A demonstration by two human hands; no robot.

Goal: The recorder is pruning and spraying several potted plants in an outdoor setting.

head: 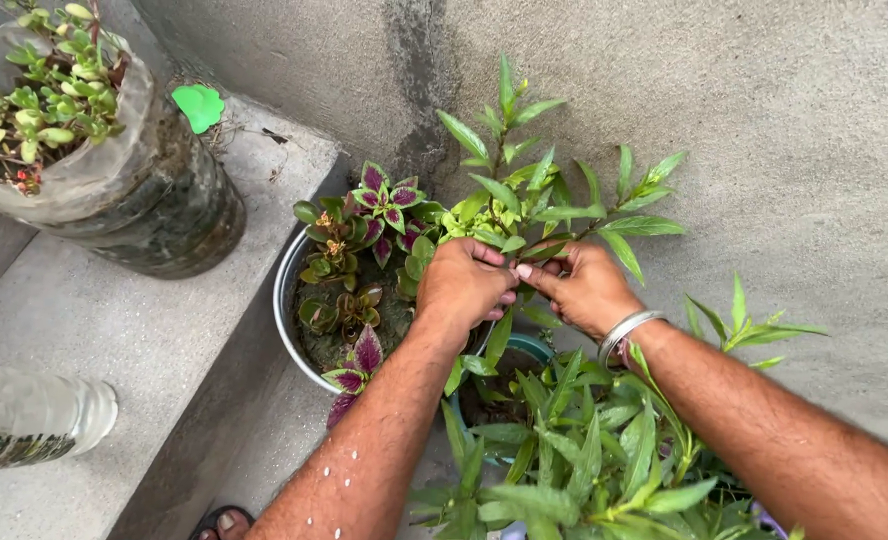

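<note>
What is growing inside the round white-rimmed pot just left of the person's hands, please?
Inside the pot grow purple-and-green leafy plants in dark soil. The left hand and green stems cover its right side, so that part is hidden.

Coleus pot (286,300), purple-green leaves, beside concrete step (114,330). On step: plastic-wrapped succulent planter (154,200), clear bottle (34,415), green scrap (199,105). Sandalled toes (222,523) below step.

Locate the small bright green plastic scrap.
The small bright green plastic scrap lies at upper left of the head view, on the grey concrete ledge, just right of the plastic-wrapped succulent pot.
</note>
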